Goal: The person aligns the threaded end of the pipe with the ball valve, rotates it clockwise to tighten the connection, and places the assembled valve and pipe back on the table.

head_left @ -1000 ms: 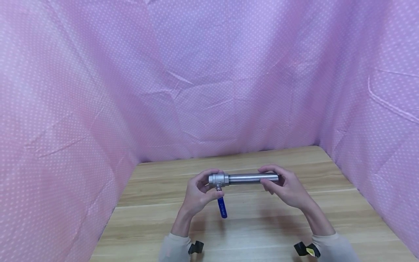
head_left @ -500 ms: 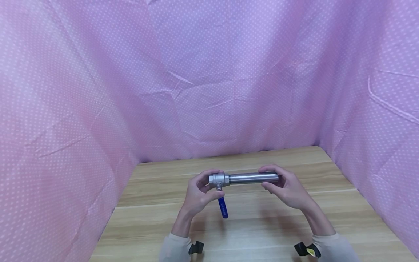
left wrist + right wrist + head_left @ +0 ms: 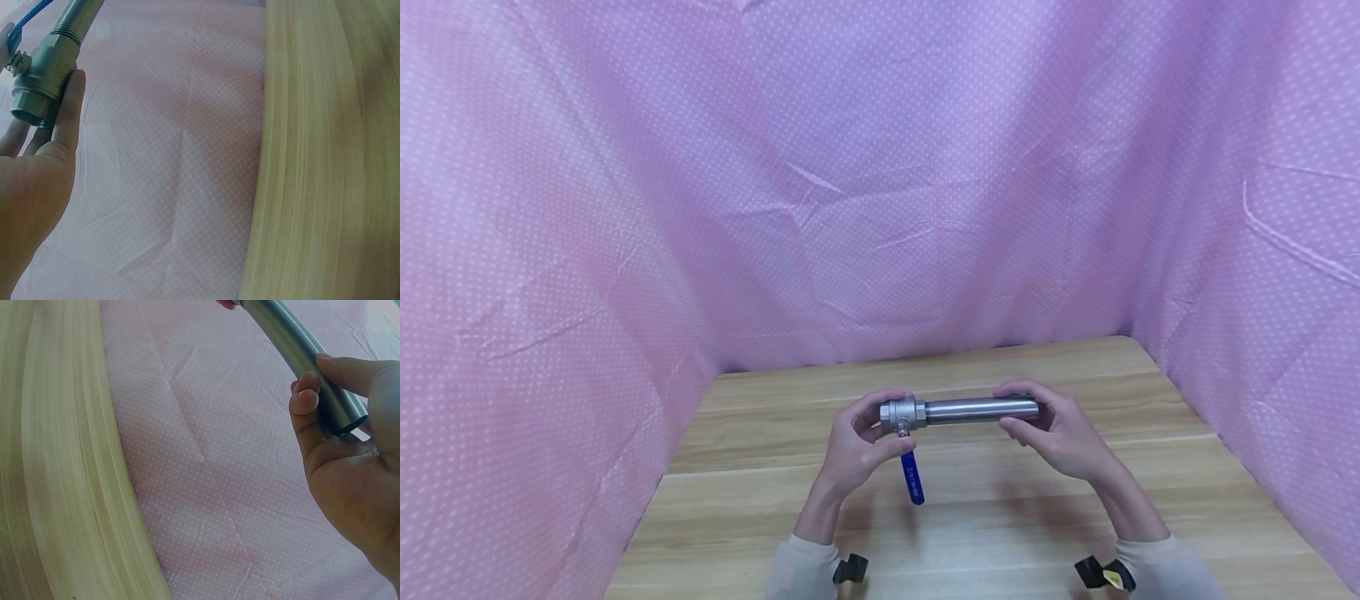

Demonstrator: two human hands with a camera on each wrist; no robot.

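A steel ball valve (image 3: 901, 412) with a blue lever handle (image 3: 912, 478) is joined to a smooth metal pipe (image 3: 970, 409). Threads show at the joint in the left wrist view. My left hand (image 3: 852, 454) holds the valve body, fingers behind it and thumb by the base of the lever. On the other side, my right hand (image 3: 1063, 440) grips the pipe near its free end between thumb and curled fingers. The pipe lies level across the head view, raised over the table, and the lever points toward me. The pipe's open end (image 3: 354, 425) faces my right palm.
Below the hands is a wood-grain table (image 3: 760, 517). Pink dotted cloth (image 3: 880, 208) hangs behind it and along both sides. Black wrist mounts (image 3: 851, 568) sit at both sleeves.
My right thumb has slid down to the pipe's near edge, and the fingers under the pipe have drawn back. The blue lever's tip has shifted slightly right and toward me.
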